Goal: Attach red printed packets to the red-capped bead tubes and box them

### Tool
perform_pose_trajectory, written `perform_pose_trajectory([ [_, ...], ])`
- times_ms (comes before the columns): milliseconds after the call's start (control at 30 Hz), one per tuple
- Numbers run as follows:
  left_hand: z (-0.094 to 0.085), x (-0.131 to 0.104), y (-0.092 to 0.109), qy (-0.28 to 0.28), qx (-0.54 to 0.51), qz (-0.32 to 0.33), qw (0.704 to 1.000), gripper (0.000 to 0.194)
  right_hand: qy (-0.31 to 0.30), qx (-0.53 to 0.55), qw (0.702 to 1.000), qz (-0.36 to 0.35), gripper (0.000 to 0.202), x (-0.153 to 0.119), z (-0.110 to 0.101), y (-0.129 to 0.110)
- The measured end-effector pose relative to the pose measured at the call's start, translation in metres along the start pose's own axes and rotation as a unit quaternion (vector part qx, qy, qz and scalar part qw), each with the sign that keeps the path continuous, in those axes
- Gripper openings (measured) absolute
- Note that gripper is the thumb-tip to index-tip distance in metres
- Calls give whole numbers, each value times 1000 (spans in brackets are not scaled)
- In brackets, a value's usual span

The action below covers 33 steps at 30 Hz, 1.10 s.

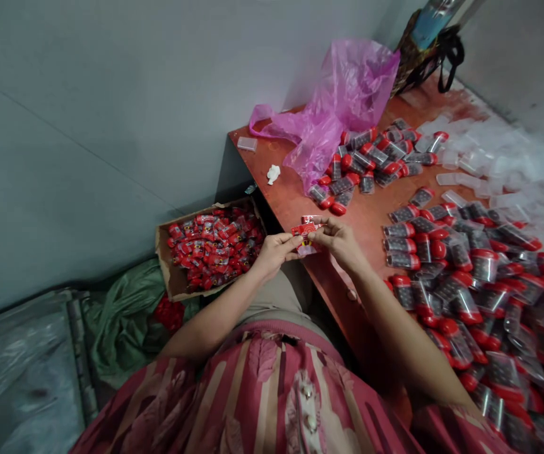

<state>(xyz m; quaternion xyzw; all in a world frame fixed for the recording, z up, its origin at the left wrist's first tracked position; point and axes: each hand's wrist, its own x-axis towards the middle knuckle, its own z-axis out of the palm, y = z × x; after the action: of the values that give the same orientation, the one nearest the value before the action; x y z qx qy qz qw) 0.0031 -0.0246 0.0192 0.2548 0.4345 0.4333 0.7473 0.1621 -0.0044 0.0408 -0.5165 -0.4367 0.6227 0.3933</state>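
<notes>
Over the table's near edge, my left hand (274, 253) and my right hand (338, 241) meet at a small red printed plastic packet (304, 233). Both hands are closed, pinching it between thumbs and fingers from either side. Yellow print and a clear lower part show on the packet; its contents cannot be made out. Left of my left hand, a cardboard box (162, 268) stands below table height, filled with many similar red packets (212, 246). Beyond my right hand, small clear containers with red ends and dark dotted insides (361, 161) lie in piles on the table.
The reddish table (281, 195) bears a pink plastic bag (342, 94), a white scrap (273, 174), a clear rectangular piece (247, 144) and a heap of translucent plastic parts (512, 157). Green cloth (125, 315) lies beside the box. A wall (111, 94) rises behind.
</notes>
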Motion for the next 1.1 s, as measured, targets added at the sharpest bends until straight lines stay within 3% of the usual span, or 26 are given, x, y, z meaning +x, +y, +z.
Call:
perform_pose_trajectory([
  [100,0,-1,-3,19,-31,8,999,36,-33,-75,997,-13,40,5,-4,-8],
  [167,-1,-1,-6,38,-43,19,998,34,-9,-208,976,-65,32,14,-10,-18],
  [233,-3,-2,-7,60,-54,19,997,33,62,-391,910,-122,28,28,-16,-29],
  [333,-7,-4,-5,91,-84,1,992,33,142,-609,771,-124,31,49,-20,-41],
  [367,-8,-5,-4,98,-98,-6,990,34,143,-651,738,-106,32,54,-19,-43],
  [433,-9,-6,0,110,-125,-18,986,33,125,-696,703,-78,33,63,-17,-44],
  [500,-10,-7,3,117,-144,-26,982,29,111,-709,693,-66,34,67,-16,-43],
  [600,-10,-8,6,127,-163,-40,977,23,107,-701,704,-42,38,68,-21,-43],
  [700,-9,-9,8,133,-179,-46,974,21,103,-691,715,29,46,62,-30,-45],
  [867,-5,-10,9,146,-198,-59,967,23,87,-723,677,108,57,32,-50,-46],
  [967,0,-11,8,147,-214,-78,963,21,75,-752,655,-7,44,20,-63,-44],
  [1033,2,-11,6,141,-232,-81,959,17,2,-764,630,-140,41,21,-72,-41],
  [1100,3,-11,4,138,-251,-73,955,12,-91,-767,593,-228,46,28,-80,-39],
])
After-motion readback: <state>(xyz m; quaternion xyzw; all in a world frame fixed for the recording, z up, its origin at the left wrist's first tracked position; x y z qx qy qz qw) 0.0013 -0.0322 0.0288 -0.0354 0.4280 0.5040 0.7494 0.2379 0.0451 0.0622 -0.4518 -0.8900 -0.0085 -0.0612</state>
